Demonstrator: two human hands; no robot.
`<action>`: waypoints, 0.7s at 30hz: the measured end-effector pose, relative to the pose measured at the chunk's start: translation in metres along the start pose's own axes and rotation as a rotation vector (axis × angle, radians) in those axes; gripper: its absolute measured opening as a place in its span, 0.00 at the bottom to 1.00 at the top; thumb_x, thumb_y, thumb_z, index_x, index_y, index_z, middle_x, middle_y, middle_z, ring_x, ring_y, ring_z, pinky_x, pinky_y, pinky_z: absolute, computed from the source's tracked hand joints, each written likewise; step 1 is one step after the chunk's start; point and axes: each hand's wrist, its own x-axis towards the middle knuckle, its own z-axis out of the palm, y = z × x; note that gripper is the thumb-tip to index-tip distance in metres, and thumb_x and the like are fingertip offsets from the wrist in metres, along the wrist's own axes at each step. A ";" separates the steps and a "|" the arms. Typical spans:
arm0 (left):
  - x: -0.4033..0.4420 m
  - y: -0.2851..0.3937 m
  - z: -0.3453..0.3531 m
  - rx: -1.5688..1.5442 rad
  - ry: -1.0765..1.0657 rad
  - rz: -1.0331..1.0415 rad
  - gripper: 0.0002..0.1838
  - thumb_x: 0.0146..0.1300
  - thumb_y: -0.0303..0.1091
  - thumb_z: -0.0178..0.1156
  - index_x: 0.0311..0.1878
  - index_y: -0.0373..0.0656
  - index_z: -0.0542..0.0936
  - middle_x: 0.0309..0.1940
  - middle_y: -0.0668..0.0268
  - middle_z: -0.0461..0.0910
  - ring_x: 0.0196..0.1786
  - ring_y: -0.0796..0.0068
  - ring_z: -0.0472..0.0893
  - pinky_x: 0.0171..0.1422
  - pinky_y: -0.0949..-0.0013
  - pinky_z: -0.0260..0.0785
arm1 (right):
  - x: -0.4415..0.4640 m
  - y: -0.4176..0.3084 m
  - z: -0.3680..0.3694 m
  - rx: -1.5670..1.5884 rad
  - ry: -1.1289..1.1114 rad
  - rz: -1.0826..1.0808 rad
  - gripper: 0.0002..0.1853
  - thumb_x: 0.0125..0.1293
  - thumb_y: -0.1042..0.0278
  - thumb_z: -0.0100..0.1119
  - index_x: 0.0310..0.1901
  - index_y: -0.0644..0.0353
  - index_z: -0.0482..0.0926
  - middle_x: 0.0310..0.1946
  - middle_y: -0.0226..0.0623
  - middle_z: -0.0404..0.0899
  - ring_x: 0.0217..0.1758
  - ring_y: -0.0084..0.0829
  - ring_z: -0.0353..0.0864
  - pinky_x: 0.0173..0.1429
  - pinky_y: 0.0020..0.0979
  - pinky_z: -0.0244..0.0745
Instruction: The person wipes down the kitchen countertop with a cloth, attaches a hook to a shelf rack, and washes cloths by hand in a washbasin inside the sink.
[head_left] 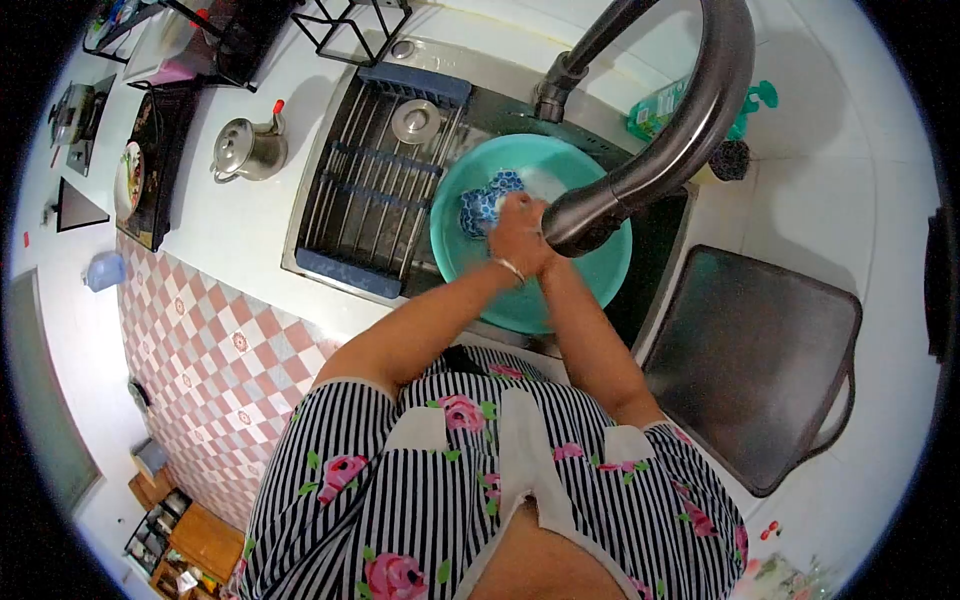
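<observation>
A round turquoise basin stands in the sink, and both of my hands are together inside it. A blue and white patterned cloth bunches out beyond my left hand, whose fingers are closed on it. The wrist above that hand wears a pale bangle. My right hand presses close against the left one; its fingers are blurred and partly hidden by the dark tap hanging over the basin.
Left of the basin, a rack with blue ends spans the sink. A metal kettle stands on the counter farther left. A dark tray lies on the right counter. Behind the tap are a green spray bottle and a dark scrubber.
</observation>
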 end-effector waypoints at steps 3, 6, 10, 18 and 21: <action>-0.021 -0.011 0.043 -0.002 0.029 -0.043 0.30 0.47 0.46 0.65 0.53 0.44 0.71 0.53 0.51 0.71 0.52 0.51 0.74 0.54 0.56 0.67 | -0.012 -0.011 0.005 -0.022 -0.039 0.072 0.20 0.67 0.59 0.44 0.58 0.56 0.66 0.56 0.39 0.68 0.55 0.37 0.70 0.56 0.42 0.69; 0.031 -0.007 -0.005 0.148 -0.285 -0.273 0.23 0.50 0.46 0.61 0.45 0.42 0.75 0.43 0.52 0.75 0.49 0.51 0.75 0.51 0.55 0.67 | -0.001 0.015 0.004 -0.099 0.182 -0.045 0.20 0.67 0.59 0.43 0.58 0.57 0.66 0.56 0.39 0.68 0.55 0.36 0.70 0.56 0.42 0.69; 0.034 -0.010 -0.005 0.193 -0.217 -0.375 0.16 0.56 0.46 0.54 0.40 0.46 0.79 0.37 0.54 0.78 0.45 0.51 0.76 0.49 0.53 0.68 | 0.011 0.029 0.019 -0.734 0.612 -0.103 0.21 0.67 0.58 0.43 0.58 0.57 0.65 0.58 0.39 0.66 0.56 0.36 0.69 0.56 0.42 0.68; 0.052 -0.093 0.037 0.007 -0.224 -0.306 0.27 0.65 0.57 0.36 0.49 0.47 0.75 0.51 0.52 0.75 0.53 0.47 0.72 0.57 0.51 0.63 | 0.004 -0.009 -0.013 -1.143 0.640 -0.567 0.24 0.64 0.55 0.47 0.60 0.53 0.64 0.62 0.43 0.61 0.62 0.43 0.61 0.61 0.45 0.61; 0.051 -0.120 0.029 0.181 -0.243 -0.263 0.28 0.64 0.55 0.39 0.59 0.46 0.67 0.49 0.51 0.75 0.54 0.48 0.72 0.56 0.51 0.65 | -0.010 -0.050 -0.016 -1.258 0.622 -0.731 0.25 0.63 0.54 0.49 0.61 0.51 0.63 0.63 0.45 0.59 0.64 0.46 0.58 0.63 0.46 0.58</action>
